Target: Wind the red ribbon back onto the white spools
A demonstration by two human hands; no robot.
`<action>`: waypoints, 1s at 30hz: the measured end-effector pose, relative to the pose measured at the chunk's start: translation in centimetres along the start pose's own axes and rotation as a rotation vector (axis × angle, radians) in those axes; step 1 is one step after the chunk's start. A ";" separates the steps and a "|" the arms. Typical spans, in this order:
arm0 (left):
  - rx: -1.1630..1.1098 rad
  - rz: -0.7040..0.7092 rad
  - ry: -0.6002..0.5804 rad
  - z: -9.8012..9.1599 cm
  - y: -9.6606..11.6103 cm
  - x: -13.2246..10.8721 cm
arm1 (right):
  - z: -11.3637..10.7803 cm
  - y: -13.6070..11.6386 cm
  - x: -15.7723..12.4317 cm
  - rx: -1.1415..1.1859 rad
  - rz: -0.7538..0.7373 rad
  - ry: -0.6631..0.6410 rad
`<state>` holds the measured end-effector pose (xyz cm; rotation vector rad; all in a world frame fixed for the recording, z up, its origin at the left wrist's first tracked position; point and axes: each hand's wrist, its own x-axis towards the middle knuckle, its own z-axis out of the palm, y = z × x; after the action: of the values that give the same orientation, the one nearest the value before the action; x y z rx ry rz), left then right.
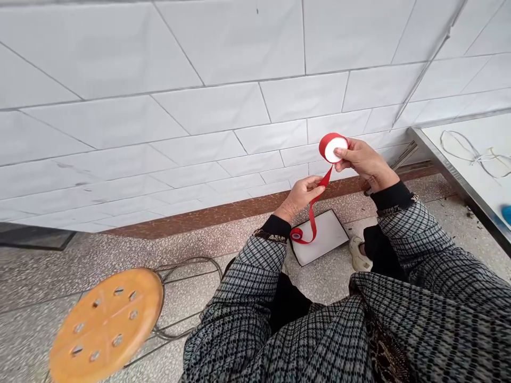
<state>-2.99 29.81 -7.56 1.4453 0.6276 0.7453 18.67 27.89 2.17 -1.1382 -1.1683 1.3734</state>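
Right hand [361,162] grasping a red ribbon roll [332,147] between thumb and fingers, its white core showing, raised above and beyond the left hand [300,198]. Gripping the rim apparently leaves the ribbon free to hang. A red ribbon [324,183] runs from the roll down just beside the left hand, whose fingers are half curled at the strip; whether they pinch it cannot be told. Below the left hand, a small red spool [296,234] lies on a white board [319,237] on the floor [187,250], joined to the ribbon's lower end, which seems to keep that end slack and low. An orange stool [106,324] stands left of the hands; a steel-edged worktop [467,159] lies right of them, with wire [475,157] on it.
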 end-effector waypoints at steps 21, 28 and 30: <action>0.669 0.527 0.494 2.4 1.1 -1.9 | 0.6 1.0 -1.6 0.239 0.205 0.176; 0.723 0.555 0.213 1.7 1.9 -2.6 | -0.3 2.6 -2.5 0.219 0.410 0.259; 0.721 0.552 0.187 1.6 1.7 -2.5 | -0.7 3.7 -2.7 0.207 0.432 0.208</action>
<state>-3.44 26.79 -5.94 2.2829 0.6807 1.1624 19.22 25.02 -1.38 -1.3945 -0.6347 1.6093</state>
